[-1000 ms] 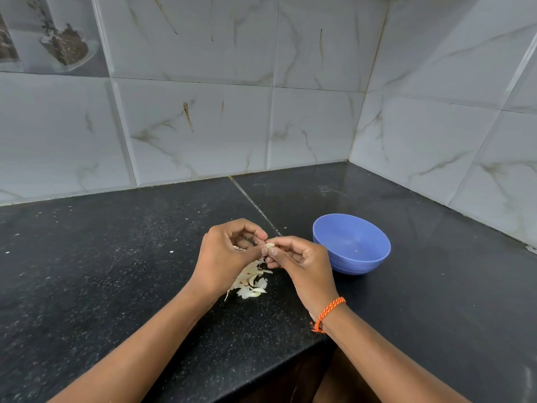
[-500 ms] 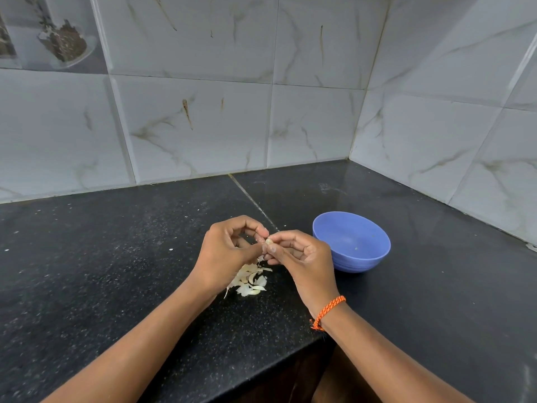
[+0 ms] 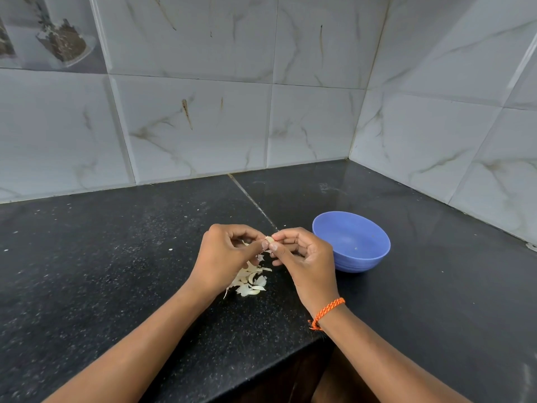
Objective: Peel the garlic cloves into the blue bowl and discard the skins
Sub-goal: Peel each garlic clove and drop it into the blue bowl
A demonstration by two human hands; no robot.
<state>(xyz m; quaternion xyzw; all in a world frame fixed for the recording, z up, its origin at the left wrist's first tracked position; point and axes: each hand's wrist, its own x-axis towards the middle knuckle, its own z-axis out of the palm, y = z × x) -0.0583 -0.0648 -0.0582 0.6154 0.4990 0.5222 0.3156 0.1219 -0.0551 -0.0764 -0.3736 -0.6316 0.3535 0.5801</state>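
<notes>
Pinching one garlic clove (image 3: 269, 239) between my left hand (image 3: 225, 258) and right hand (image 3: 305, 258), fingertips clamped; skins (image 3: 250, 282) piled beneath; blue bowl (image 3: 351, 241) just right.

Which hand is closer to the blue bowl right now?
The right hand. It sits just left of the blue bowl, almost at its rim. The left hand is farther left, beyond the garlic clove that both pinch, above the pile of skins.

Bare forearms, braided orange bracelet (image 3: 327, 312) on right wrist
</notes>
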